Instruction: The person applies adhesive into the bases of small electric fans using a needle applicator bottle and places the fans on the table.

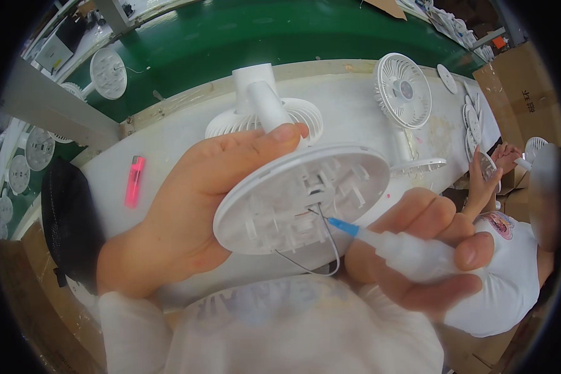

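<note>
My left hand (193, 193) is wrapped round the neck and rim of a white fan (268, 221), tilted so the ribbed underside of its round base faces me. The fan's head (224, 124) rests on the table beyond. A thin grey wire (338, 252) comes out near the middle of the base and loops below the rim. My right hand (417, 249) is closed round a white squeeze bottle (411, 252) with a blue nozzle. The nozzle tip points at the wire near the centre of the base; whether they touch is unclear.
A pink lighter (134, 181) lies on the white table (162, 146) at left, near a black bag (71, 218). Another fan (403, 90) stands beyond, near white discs (472, 121). At right, a co-worker's hands (486, 171) hold a part. Green surface (230, 37) runs behind.
</note>
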Tool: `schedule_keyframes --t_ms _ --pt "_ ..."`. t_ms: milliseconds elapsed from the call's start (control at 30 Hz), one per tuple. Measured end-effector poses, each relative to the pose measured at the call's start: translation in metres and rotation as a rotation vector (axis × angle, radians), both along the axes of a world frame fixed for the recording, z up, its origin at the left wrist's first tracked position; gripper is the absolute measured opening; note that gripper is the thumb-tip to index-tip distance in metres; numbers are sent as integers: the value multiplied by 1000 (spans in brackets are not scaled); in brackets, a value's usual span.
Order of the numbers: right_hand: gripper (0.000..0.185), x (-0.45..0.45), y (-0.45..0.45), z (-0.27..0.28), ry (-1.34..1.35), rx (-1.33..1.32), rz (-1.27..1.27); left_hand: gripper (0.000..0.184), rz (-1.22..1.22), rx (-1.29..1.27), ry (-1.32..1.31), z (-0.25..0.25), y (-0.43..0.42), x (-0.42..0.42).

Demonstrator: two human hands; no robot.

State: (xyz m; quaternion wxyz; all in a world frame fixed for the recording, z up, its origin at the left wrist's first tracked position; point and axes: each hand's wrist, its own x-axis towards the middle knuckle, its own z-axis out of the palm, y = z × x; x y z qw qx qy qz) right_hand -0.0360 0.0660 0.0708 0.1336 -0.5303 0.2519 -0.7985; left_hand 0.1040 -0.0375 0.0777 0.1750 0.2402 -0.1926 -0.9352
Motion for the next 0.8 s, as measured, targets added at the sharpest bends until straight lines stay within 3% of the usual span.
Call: schedule_keyframes --t_ms 533,733,800 --pt "21 -2 1 3 -22 -11 -55 39 -31 6 -34 3 1 -1" --pt "27 -15 0 2 122 -137 -36 32 178 132 61 3 0 -13" --pt "29 -20 2 3 160 -157 -23 28 202 -28 95 -14 -22 -23"
